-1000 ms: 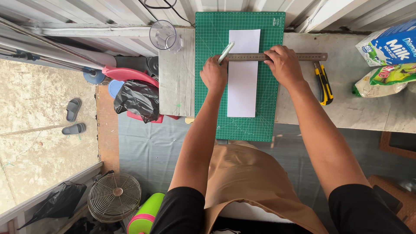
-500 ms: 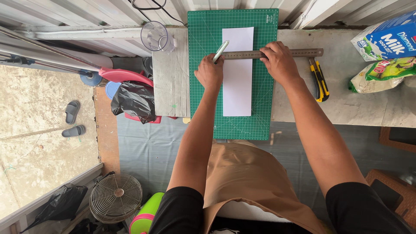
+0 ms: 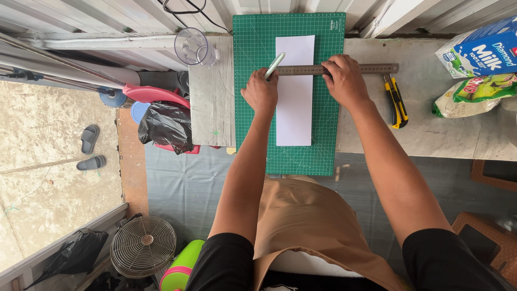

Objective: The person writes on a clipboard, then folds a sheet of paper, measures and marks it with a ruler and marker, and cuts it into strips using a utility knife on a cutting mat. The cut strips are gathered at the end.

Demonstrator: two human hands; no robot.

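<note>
A green cutting mat (image 3: 323,140) lies on a grey worktop (image 3: 431,134). A white strip of paper (image 3: 294,113) rests lengthwise on the mat. Across its upper part lies a metal ruler (image 3: 377,68), pinned down by my right hand (image 3: 344,81). My left hand (image 3: 260,92) grips a pale green pen (image 3: 274,66), its tip at the ruler's left end by the paper's left edge.
A yellow and black utility knife (image 3: 397,101) lies right of the ruler. A milk carton (image 3: 479,51) and a green snack bag (image 3: 474,94) sit at the far right. A clear plastic cup (image 3: 194,47) stands left of the mat. A black bag (image 3: 167,126) and a fan (image 3: 143,246) are below left.
The view has shifted slightly. Both hands stay where they were on the pen and ruler; the pen tip stays at the ruler's left end.
</note>
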